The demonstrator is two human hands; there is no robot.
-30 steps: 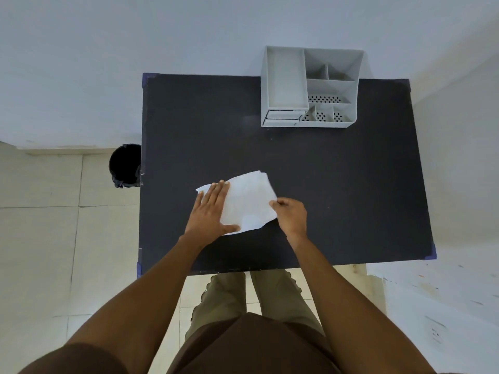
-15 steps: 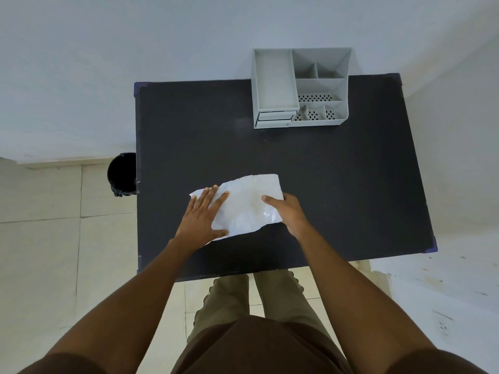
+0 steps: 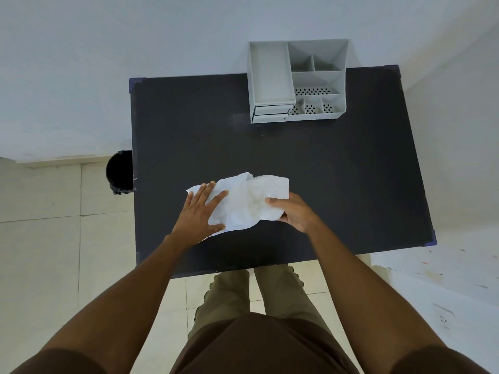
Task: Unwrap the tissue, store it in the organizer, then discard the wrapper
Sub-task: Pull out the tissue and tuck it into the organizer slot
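Note:
A white tissue (image 3: 235, 203) lies on the dark table (image 3: 337, 184), partly inside a translucent crinkled wrapper (image 3: 267, 193) at its right end. My left hand (image 3: 201, 214) presses flat on the tissue's left part, fingers spread. My right hand (image 3: 295, 211) grips the wrapper's right side, with the thumb on top, and that side is lifted a little. A grey organizer (image 3: 297, 79) with several empty compartments stands at the table's far edge, well beyond both hands.
A black bin (image 3: 120, 171) stands on the tiled floor beside the table's left edge. White walls close in behind and to the right of the table. My legs show under the near edge.
My right hand has closed on the wrapper and pulled it rightward, so wrapper and tissue now show as two overlapping pieces. My left hand stays pressed on the tissue.

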